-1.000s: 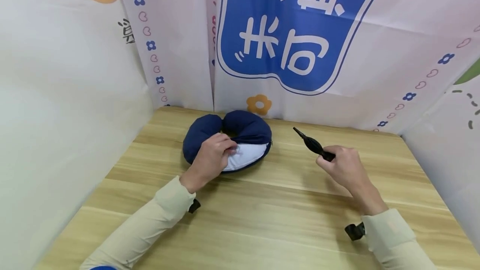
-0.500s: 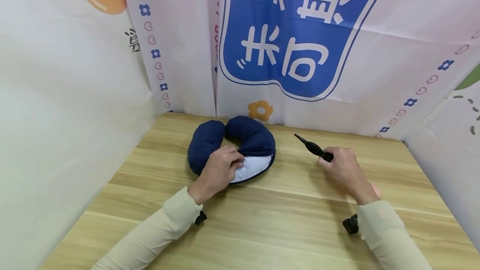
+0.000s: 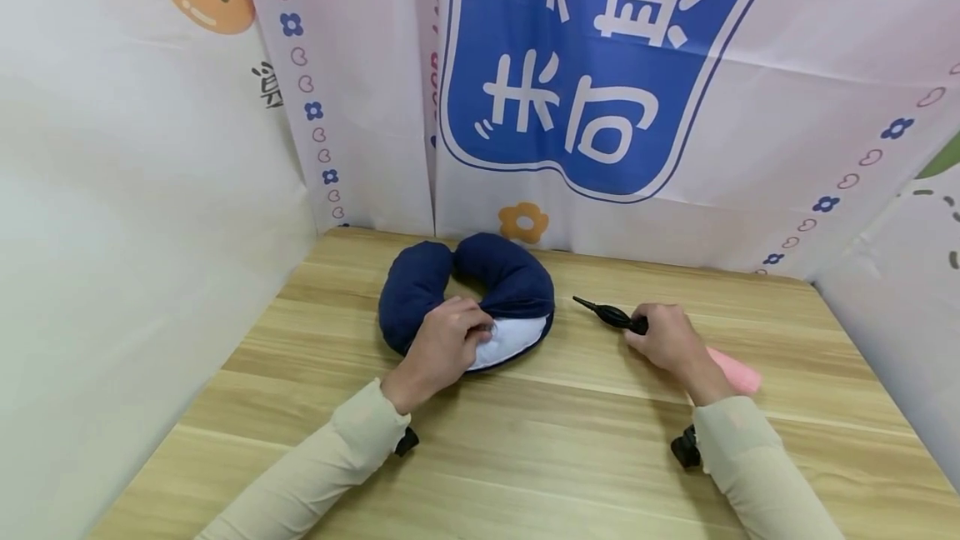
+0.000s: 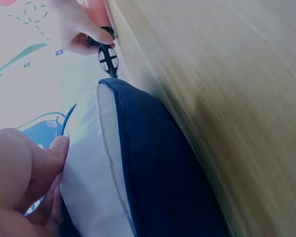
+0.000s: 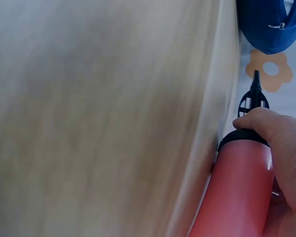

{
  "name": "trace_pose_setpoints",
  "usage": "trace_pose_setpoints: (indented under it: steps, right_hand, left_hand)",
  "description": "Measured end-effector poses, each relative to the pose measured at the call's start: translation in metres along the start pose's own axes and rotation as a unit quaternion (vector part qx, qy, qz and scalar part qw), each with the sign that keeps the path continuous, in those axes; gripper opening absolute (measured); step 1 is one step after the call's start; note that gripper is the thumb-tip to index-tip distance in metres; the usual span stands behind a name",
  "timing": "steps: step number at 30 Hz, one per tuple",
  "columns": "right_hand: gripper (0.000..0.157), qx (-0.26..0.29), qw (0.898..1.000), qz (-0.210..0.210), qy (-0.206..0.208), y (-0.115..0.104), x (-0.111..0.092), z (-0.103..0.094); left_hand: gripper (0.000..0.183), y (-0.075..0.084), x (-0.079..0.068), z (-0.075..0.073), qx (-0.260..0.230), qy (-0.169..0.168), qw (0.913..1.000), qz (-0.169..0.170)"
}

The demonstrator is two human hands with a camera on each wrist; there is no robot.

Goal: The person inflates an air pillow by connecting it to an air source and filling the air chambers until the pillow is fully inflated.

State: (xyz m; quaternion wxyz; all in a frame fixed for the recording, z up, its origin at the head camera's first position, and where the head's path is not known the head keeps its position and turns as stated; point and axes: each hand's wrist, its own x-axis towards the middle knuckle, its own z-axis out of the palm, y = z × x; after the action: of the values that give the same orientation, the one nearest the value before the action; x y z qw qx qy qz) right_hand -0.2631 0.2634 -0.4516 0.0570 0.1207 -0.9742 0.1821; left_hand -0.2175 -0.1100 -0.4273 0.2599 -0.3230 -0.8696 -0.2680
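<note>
A navy U-shaped neck pillow [image 3: 510, 273] lies on the table with its cover partly unzipped, baring a white inner part [image 3: 517, 337]. At that opening my left hand [image 3: 441, 344] pinches the edge between thumb and fingers; a small clear piece [image 4: 52, 122] shows by the thumb in the left wrist view. Right of the pillow, my right hand [image 3: 670, 344] grips a hand pump by its black collar. The pump has a pink barrel [image 5: 237, 190] and a black tapered nozzle [image 3: 612, 317] that points at the pillow without touching it. A zipper pull [image 5: 278, 25] hangs at the pillow's side.
The wood-grain table [image 3: 540, 457] meets a printed white backdrop [image 3: 757, 148] just behind the pillow. White sheets [image 3: 150, 190] also close off the sides. A black wrist camera [image 3: 686, 447] sits under the right cuff.
My right hand has lowered and turned the pump, its nozzle coming nearer the pillow and its pink barrel coming into sight. My left hand keeps its hold. The head view has shifted slightly.
</note>
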Motion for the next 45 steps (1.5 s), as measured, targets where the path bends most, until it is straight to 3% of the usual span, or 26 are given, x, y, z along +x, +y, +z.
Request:
trace_pose_setpoints:
  steps: [7,15,19,30,39,45]
  right_hand:
    - [0.028,-0.004,1.000,-0.003,-0.010,-0.002,0.000,0.000]
    - [0.058,0.005,0.999,0.014,-0.044,-0.011,-0.004,-0.017]
    - [0.065,0.009,0.999,0.015,-0.049,-0.016,-0.007,-0.031]
    - [0.052,-0.001,0.999,-0.041,-0.024,-0.042,-0.010,-0.058]
    - [0.034,0.040,0.993,-0.108,-0.006,-0.090,-0.016,-0.040]
    - [0.035,0.062,0.987,-0.143,-0.026,-0.125,-0.018,-0.026]
  left_hand:
    - [0.010,0.000,-0.002,0.000,0.000,-0.003,1.0000,-0.009]
    - [0.009,0.000,-0.003,-0.001,-0.007,-0.011,0.9998,-0.012]
    - [0.010,-0.001,-0.003,-0.001,-0.009,-0.011,0.9998,-0.014]
    - [0.009,0.000,-0.003,-0.004,-0.010,-0.016,0.9996,-0.021]
    - [0.009,0.001,-0.003,-0.002,-0.017,-0.018,0.9993,-0.027]
    - [0.008,-0.001,-0.003,-0.001,-0.018,-0.018,0.9993,-0.028]
